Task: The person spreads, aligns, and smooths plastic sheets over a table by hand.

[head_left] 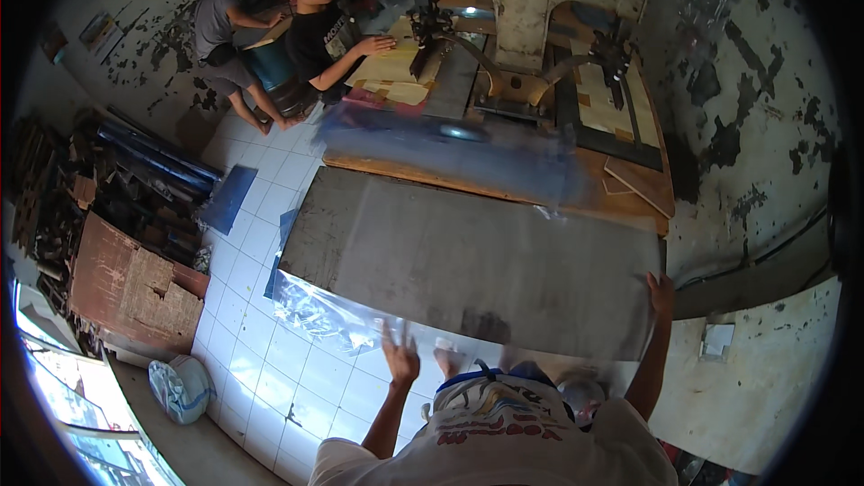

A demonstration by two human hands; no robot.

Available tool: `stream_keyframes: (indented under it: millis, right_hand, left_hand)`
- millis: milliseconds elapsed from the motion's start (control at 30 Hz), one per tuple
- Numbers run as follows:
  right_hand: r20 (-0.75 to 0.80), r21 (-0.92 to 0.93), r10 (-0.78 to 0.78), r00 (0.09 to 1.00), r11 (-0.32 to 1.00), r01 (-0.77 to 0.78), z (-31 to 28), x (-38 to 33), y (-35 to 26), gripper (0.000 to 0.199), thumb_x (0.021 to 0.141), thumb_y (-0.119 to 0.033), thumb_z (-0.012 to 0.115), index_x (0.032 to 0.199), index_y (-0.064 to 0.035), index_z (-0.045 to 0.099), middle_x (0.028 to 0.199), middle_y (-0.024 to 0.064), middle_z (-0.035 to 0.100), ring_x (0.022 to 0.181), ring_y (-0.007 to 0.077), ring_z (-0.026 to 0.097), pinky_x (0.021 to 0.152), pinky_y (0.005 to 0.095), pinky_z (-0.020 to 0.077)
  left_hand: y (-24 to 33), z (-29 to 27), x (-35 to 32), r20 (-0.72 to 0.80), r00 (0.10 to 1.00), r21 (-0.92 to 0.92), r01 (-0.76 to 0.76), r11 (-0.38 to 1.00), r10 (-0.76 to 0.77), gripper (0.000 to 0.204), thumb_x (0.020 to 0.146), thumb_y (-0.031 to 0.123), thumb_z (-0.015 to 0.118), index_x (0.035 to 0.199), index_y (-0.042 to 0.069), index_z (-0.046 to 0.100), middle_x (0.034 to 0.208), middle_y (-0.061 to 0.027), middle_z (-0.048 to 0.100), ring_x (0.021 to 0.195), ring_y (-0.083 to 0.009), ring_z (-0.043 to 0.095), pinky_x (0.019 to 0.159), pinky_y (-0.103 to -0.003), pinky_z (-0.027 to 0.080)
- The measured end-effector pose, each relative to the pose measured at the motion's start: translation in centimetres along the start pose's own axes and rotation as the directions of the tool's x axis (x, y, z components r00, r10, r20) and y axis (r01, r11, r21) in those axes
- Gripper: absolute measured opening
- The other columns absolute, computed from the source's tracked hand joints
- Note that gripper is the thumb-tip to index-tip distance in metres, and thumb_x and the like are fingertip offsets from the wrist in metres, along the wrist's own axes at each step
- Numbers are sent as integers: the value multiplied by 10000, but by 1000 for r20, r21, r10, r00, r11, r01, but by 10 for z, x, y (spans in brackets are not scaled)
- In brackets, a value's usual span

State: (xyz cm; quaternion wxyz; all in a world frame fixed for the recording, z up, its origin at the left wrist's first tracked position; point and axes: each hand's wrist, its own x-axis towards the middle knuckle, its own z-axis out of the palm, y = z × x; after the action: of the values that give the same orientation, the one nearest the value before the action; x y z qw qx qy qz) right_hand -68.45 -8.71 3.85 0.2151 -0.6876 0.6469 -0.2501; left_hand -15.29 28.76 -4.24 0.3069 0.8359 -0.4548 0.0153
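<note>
A clear plastic sheet [328,319] lies over a long grey work surface [396,225] in front of me, its crinkled edge hanging off the near left side. My left hand [401,362] is just off the near edge, beside the sheet, with its fingers apart and slightly blurred. At the right end of the surface, my right hand [661,297] is by the edge with its fingers stretched out. Whether it touches the sheet is hard to make out. Beyond the grey surface, a bluish translucent sheet [450,148], smeared by motion, spans the wooden edge of a machine.
A heavy press-like machine [524,18] stands at the back. A co-worker in a dark shirt [319,40] rests a hand on yellowish material [405,63]; another person [216,27] works farther left. Scrap boards [135,279] and a white sack [180,389] stand at the left.
</note>
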Motion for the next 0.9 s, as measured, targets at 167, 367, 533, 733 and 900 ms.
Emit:
stream_keyframes:
  millis: [167,367,533,733,900]
  right_hand:
    - [-90,-90,100,991,990,-108,-44,1,150,543,799,-478,626,932,49,625,850,232,637,830,349,627,722,427,455]
    - [-169,-327,256,952,896,-299,-50,19,194,642,769,-566,629,801,75,606,770,292,596,759,453,576,674,496,424]
    - [-150,-283,228,962,923,-263,-34,26,170,688,764,-606,603,881,72,616,837,304,603,827,461,581,731,491,434]
    - [-34,-208,309,951,928,-309,-30,18,148,652,809,-558,572,1123,11,602,1069,262,606,1042,391,569,876,444,427]
    - [5,-227,383,924,900,-372,-31,21,160,736,810,-592,541,1198,33,548,1209,271,534,1164,378,491,981,423,364]
  left_hand:
    - [-48,-17,37,483,426,-875,271,-402,-765,921,832,689,406,1461,98,86,1450,-194,273,1312,-395,294,1044,-533,240]
    - [-26,-30,96,256,612,-890,451,63,-748,710,837,371,661,1348,27,309,924,-98,562,646,-130,478,550,-276,402]
    - [-56,-25,121,73,697,-925,315,214,-713,592,826,130,683,1256,-81,336,694,-49,573,469,-78,433,449,-218,355]
    - [-14,-38,130,-581,617,66,686,724,-531,788,721,286,741,1319,-3,318,1206,-217,342,1101,-398,353,865,-566,311]
    - [18,-3,191,-162,963,219,249,943,-217,500,787,355,683,1135,15,566,1062,-168,574,993,-354,505,887,-451,381]
